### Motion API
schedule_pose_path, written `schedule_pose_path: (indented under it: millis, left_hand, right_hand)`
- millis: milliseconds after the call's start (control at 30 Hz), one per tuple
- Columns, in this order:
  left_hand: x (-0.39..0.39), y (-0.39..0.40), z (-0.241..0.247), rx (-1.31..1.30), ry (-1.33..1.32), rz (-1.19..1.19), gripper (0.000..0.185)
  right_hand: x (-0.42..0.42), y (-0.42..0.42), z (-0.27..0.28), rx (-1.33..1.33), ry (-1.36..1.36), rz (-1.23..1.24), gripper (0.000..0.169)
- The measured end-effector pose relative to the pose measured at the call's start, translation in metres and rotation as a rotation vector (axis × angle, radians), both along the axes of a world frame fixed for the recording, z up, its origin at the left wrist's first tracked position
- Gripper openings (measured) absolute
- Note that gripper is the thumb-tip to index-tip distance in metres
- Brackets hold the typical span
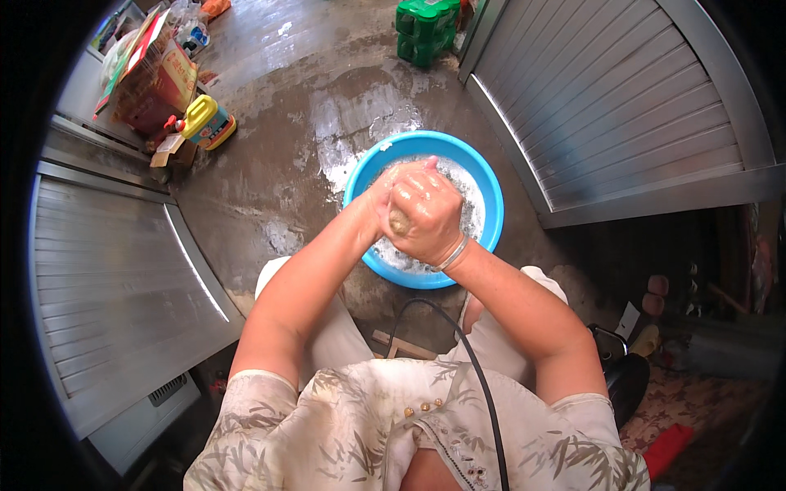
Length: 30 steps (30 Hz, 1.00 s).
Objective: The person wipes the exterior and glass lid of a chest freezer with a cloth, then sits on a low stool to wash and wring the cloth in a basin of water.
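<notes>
A round blue plastic basin [493,202] stands on the wet floor, holding sudsy water [470,190]. Above it my two wet hands are pressed together. My right hand [427,212], with a silver bracelet [451,255] on its wrist, is clenched around a small piece of tan, wet cloth-like material [399,223] that bulges out beside the thumb. Mostly hidden behind it, my left hand [390,184] lies against its far side; whether it also grips the material cannot be seen.
Slatted metal door panels stand at the right [614,110] and left [123,294]. A yellow jug [209,123] and cartons [147,104] are at the upper left. A green-wrapped pack [427,30] sits beyond the basin. A black cable [476,356] loops near my lap.
</notes>
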<state>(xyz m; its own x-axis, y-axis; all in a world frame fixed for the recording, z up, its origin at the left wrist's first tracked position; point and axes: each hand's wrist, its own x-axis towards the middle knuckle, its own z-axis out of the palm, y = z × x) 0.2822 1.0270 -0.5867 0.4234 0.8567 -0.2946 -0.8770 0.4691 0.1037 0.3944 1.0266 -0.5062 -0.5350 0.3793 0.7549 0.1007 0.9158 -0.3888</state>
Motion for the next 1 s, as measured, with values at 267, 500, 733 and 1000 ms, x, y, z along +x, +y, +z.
schedule_pose_path:
  millis: [267,500,733,1000]
  left_hand:
    - [0.008,-0.007,0.014,-0.175,0.35,-0.333,0.039]
    - [0.018,-0.021,0.037,0.162,0.769,-0.472,0.045]
    - [0.024,-0.019,0.023,0.307,1.006,-0.522,0.049]
    - [0.033,-0.024,-0.001,0.339,1.294,-0.459,0.049]
  right_hand:
    - [0.01,-0.023,-0.015,0.164,-0.093,0.188,0.016]
    - [0.021,-0.042,-0.032,0.308,-0.236,0.249,0.01]
    - [0.019,-0.048,-0.066,0.553,-0.311,0.264,0.01]
    - [0.022,-0.052,-0.099,0.611,-0.317,0.321,0.008]
